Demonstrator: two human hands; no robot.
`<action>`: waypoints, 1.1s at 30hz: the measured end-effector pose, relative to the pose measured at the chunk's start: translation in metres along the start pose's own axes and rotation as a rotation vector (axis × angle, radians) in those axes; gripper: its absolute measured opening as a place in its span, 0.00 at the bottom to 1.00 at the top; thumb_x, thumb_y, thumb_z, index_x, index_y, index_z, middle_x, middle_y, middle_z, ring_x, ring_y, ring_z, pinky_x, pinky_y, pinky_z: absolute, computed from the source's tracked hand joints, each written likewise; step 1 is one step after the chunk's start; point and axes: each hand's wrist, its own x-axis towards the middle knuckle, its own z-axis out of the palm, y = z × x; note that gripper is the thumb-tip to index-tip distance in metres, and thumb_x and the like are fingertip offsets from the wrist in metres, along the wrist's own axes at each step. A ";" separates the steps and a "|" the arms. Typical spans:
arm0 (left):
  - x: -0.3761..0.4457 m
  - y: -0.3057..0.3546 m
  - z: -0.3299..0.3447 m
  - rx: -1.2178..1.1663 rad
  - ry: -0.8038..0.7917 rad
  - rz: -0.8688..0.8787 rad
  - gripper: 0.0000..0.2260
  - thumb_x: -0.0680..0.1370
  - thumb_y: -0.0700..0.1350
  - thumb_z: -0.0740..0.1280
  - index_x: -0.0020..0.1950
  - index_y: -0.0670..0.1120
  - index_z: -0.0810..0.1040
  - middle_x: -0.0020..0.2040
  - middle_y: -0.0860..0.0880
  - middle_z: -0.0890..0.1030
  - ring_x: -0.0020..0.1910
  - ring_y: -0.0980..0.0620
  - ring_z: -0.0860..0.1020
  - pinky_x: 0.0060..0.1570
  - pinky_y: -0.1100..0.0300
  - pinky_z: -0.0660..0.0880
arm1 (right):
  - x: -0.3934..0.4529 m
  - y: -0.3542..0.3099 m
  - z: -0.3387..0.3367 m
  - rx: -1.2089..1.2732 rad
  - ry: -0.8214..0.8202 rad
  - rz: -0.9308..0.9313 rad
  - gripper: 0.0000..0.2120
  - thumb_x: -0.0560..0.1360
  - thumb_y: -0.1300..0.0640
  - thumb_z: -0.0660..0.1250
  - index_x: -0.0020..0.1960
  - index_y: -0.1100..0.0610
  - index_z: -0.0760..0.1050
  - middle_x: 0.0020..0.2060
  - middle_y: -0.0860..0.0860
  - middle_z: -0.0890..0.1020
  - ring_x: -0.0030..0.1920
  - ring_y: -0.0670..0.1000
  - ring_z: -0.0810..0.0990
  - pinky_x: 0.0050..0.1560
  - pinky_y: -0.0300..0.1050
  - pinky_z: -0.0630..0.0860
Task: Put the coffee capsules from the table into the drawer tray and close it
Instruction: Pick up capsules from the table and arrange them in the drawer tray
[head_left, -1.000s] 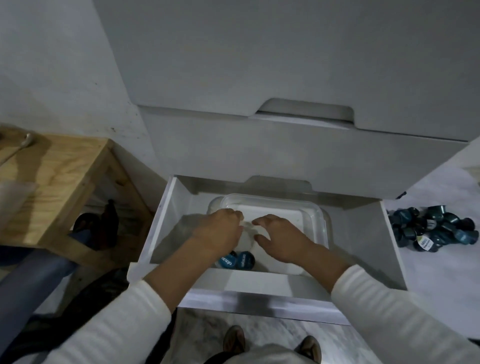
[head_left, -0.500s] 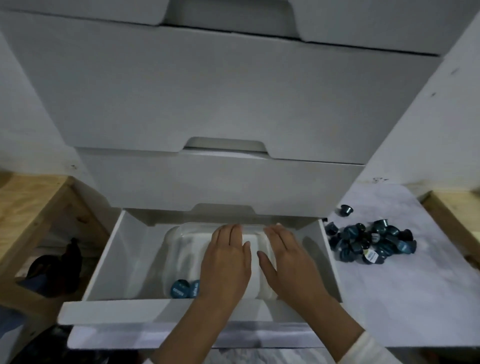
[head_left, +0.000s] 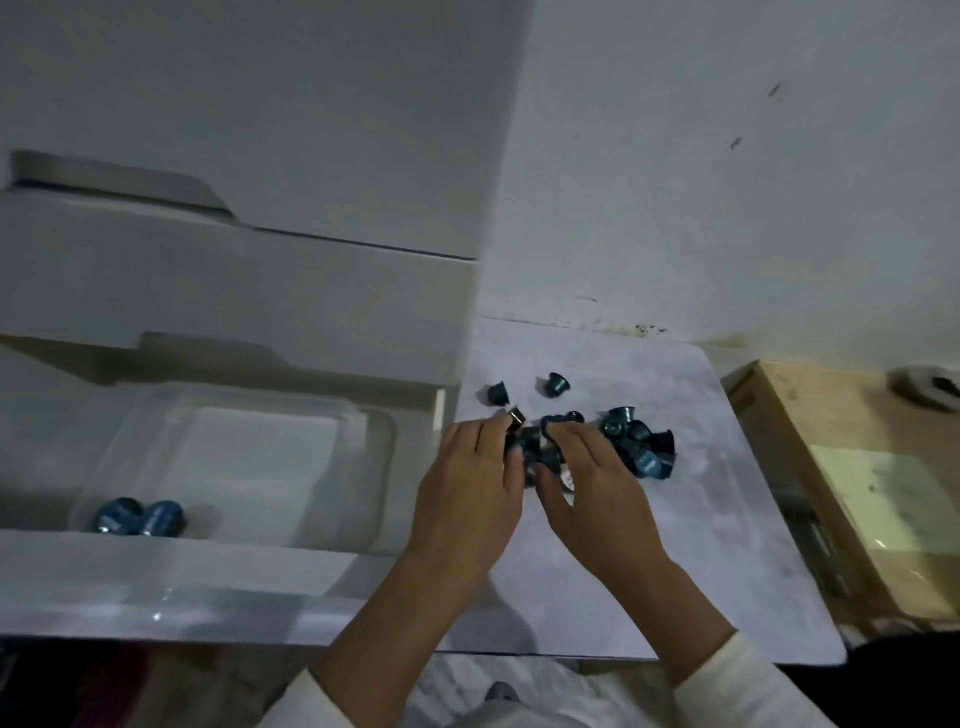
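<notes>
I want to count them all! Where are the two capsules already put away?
In the head view, the two blue capsules lie side by side in the clear tray's near-left corner, inside the open drawer, left of the table.

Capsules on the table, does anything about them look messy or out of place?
Yes. The capsules lie in a jumbled heap on the table, tipped every way, and two strays sit apart behind the heap.

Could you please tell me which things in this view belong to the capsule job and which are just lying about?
Job:
capsule pile
two capsules in tray
clear tray
open drawer
left hand
right hand

Lying about:
wooden box
dark object
</notes>
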 end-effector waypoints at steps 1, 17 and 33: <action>-0.001 0.009 0.012 -0.009 -0.028 -0.032 0.16 0.80 0.47 0.59 0.67 0.46 0.70 0.62 0.47 0.76 0.63 0.49 0.72 0.61 0.58 0.70 | -0.002 0.016 -0.001 0.016 -0.017 0.009 0.18 0.72 0.54 0.63 0.60 0.60 0.74 0.55 0.56 0.80 0.52 0.54 0.80 0.44 0.40 0.78; 0.018 0.001 0.135 -0.238 -0.238 -0.667 0.17 0.81 0.48 0.54 0.69 0.51 0.69 0.58 0.42 0.80 0.57 0.43 0.77 0.58 0.55 0.71 | 0.001 0.125 0.056 0.219 -0.295 0.268 0.10 0.74 0.59 0.65 0.54 0.57 0.79 0.44 0.60 0.84 0.43 0.59 0.81 0.43 0.46 0.75; 0.028 0.004 0.139 -0.535 0.015 -0.850 0.08 0.74 0.37 0.69 0.50 0.44 0.84 0.49 0.43 0.85 0.49 0.49 0.82 0.58 0.54 0.77 | 0.007 0.133 0.066 0.655 -0.251 0.708 0.08 0.71 0.65 0.69 0.46 0.56 0.83 0.45 0.54 0.85 0.42 0.48 0.80 0.50 0.42 0.77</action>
